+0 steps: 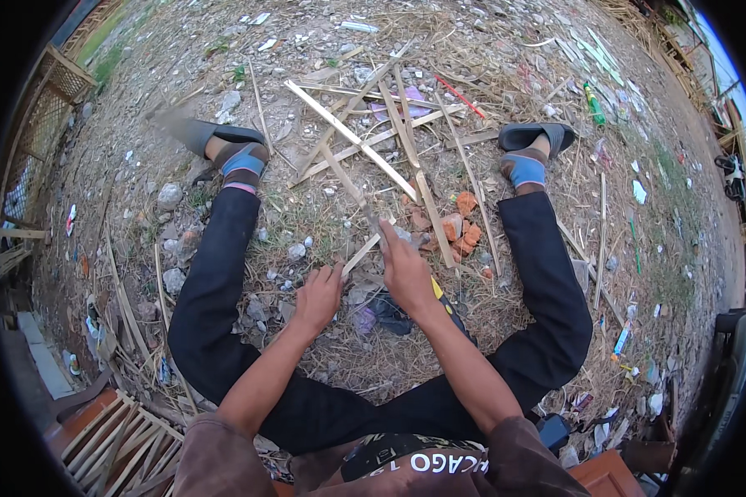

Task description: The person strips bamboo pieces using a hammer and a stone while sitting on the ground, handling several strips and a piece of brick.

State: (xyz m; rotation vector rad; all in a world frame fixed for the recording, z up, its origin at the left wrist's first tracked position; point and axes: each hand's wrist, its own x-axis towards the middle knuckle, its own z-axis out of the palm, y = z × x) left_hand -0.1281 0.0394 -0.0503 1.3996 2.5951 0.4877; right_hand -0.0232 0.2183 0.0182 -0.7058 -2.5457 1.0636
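Observation:
My left hand (317,298) is closed on the near end of a pale wooden strip (361,253), which slants up to the right toward my other hand. My right hand (408,269) wraps round a long, narrow, knife-like blade (358,195); its handle is hidden in my fingers. The blade points away and to the left, crossing above the strip's far end. Beyond both hands lies a loose heap of wooden strips, among them a pale one (352,141) and a browner one (432,217). A yellow-and-black tool (449,305) lies partly under my right forearm.
Broken orange bricks (464,230) lie right of the hands, a dark plastic bag (392,316) between my forearms. My legs spread either side, feet in grey sandals (538,137). Stones and litter cover the ground, with a green bottle (594,105) at far right. Cut sticks (124,443) are piled at lower left.

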